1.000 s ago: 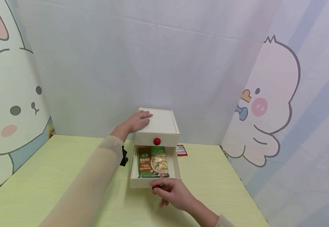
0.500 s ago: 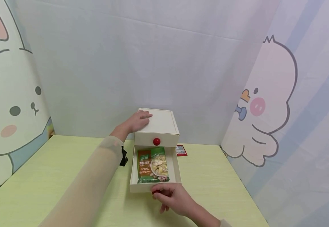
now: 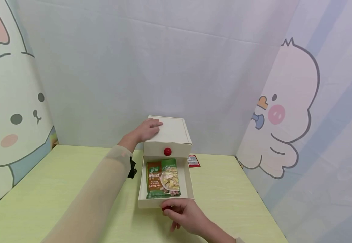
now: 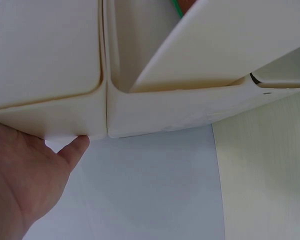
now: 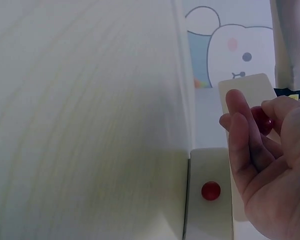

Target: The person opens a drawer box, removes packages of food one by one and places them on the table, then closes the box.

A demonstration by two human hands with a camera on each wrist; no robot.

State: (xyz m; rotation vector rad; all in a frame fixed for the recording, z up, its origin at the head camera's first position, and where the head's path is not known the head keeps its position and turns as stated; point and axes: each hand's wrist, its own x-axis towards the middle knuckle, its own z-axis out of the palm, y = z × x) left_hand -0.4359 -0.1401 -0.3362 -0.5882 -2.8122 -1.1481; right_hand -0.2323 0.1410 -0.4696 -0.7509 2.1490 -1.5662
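Observation:
A small cream drawer box [image 3: 175, 131] stands on the table, with its lower drawer [image 3: 150, 203] pulled far out. In that drawer lies a green and brown food packet [image 3: 163, 179] with a picture of a filled bowl. My left hand [image 3: 146, 130] rests on the left part of the box top, fingers spread forward; the left wrist view has its thumb [image 4: 76, 150] against the box's edge. At the drawer front my right hand [image 3: 189, 216] pinches the lower red knob [image 5: 262, 120] between thumb and finger. The upper drawer, with its own red knob [image 3: 167, 152], is closed.
A red-edged card with a printed label [image 3: 194, 161] lies on the table just right of the box. Behind the pale green table [image 3: 224, 189] hangs a plain grey curtain [image 3: 176, 67]. Cartoon-printed curtains flank it on both sides.
My right hand has drawn the lower drawer further out toward me, and more of the packet shows. The left hand has stayed in place on the box top.

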